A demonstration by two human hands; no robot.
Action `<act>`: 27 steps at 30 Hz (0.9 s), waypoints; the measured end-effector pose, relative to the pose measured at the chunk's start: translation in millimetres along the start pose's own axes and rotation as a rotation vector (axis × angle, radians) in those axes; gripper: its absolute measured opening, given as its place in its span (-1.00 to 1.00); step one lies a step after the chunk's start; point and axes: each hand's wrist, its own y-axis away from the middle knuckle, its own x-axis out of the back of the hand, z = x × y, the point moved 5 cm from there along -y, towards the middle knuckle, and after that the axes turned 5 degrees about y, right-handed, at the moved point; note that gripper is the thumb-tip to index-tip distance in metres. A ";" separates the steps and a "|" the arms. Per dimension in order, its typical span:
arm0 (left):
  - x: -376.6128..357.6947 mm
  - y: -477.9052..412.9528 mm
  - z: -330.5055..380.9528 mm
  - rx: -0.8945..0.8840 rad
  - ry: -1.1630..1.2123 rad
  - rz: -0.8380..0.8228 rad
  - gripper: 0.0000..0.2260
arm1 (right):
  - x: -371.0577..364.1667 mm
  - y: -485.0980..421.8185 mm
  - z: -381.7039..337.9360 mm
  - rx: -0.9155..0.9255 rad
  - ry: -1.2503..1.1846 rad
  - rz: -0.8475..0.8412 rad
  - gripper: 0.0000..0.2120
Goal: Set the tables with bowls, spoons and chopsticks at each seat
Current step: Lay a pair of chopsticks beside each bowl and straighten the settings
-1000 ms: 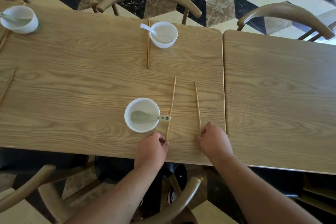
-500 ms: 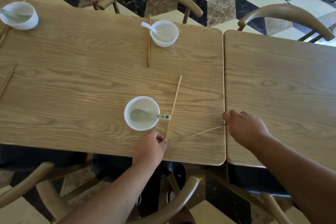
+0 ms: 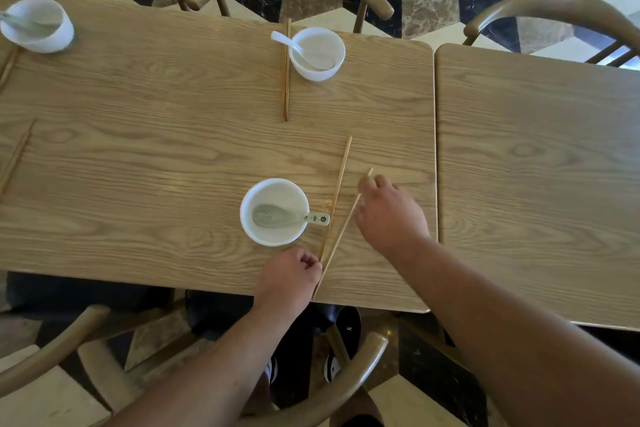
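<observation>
Right hand (image 3: 388,215) now back beside bowl (image 3: 274,211) — pinching 1 chopstick (image 3: 341,234); left hand (image 3: 289,274) seemingly gripping another.

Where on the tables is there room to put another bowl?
The right-hand wooden table is all bare. The left-hand wooden table has a wide bare middle between the far white bowl and the near white bowl. It is crowded beside the near bowl, with the two wooden chopsticks and both hands.

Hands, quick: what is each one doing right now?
Left hand: closed, pinching the near end of one chopstick.
Right hand: closed on the other chopstick.
</observation>
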 end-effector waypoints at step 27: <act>2.1 -4.6 2.9 -0.035 -0.039 -0.047 -0.88 | -55.0 -11.8 -6.4 -0.537 -0.771 -0.173 -0.92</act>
